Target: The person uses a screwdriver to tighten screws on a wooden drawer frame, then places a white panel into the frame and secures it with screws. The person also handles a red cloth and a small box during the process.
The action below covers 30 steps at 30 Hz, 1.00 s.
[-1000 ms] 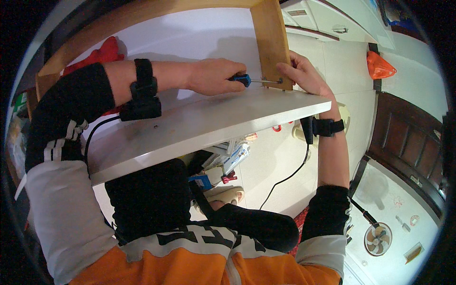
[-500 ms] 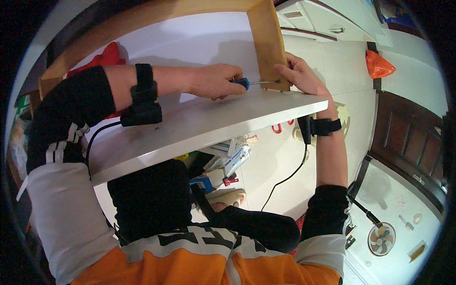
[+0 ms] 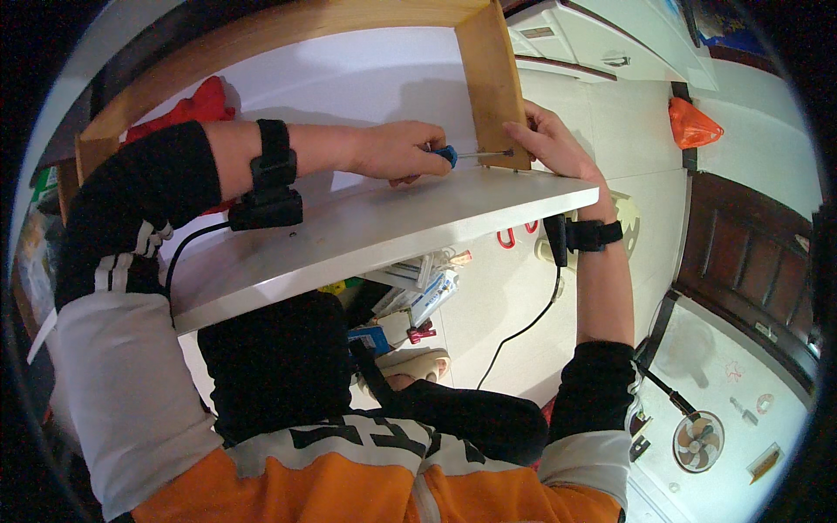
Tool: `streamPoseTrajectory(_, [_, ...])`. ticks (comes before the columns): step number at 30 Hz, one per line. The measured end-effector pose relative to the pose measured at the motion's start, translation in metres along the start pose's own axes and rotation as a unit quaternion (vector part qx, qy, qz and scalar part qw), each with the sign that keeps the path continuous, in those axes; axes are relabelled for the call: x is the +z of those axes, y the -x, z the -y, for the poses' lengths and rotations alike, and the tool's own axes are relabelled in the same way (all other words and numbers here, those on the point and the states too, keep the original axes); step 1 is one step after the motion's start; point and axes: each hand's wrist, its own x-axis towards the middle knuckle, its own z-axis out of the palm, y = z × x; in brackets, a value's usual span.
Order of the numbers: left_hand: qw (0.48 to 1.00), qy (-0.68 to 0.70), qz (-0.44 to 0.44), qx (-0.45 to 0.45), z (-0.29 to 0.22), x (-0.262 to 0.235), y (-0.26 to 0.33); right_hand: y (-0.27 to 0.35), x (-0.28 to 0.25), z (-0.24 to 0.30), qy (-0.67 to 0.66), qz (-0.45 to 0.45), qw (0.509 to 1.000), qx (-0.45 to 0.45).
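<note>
My left hand [image 3: 397, 152] is closed around the blue handle of a screwdriver [image 3: 447, 156]. The shaft runs right, its tip at a small screw or hole low on the inner face of the drawer's wooden side panel [image 3: 490, 91]. Around that panel's outer edge my right hand [image 3: 556, 144] is closed, the thumb toward the inside and the fingers partly hidden on the outside. Across my lap lies the drawer's white front board [image 3: 384, 225], below both hands. A red cloth-like item [image 3: 196, 105] lies inside the drawer, partly behind my left arm.
Under the board, several packets and boxes [image 3: 432, 296] sit on the floor by my slippered foot [image 3: 427, 364]. White cabinets [image 3: 593, 44] stand at far right, near an orange bag [image 3: 695, 122]. A small fan [image 3: 698, 440] is at lower right. Cables hang from both wrist straps.
The drawer and my left arm have shifted very slightly to the right in view. Both hands keep their holds, and the screwdriver tip stays at the side panel.
</note>
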Motion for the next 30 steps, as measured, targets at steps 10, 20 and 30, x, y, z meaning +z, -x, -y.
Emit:
streamPoseTrajectory(10, [1.0,-0.002,-0.006,0.002,0.0,0.002,-0.001,0.0,0.001,-0.001,0.02,-0.016,1.0,0.003])
streamPoseTrajectory(20, [0.999,-0.031,-0.016,0.022,0.005,0.003,-0.002,-0.003,-0.001,-0.007,0.038,-0.022,0.999,0.007])
streamPoseTrajectory(30, [0.999,0.046,0.007,-0.017,0.003,0.001,-0.003,0.002,0.004,0.005,0.031,-0.028,0.999,0.024])
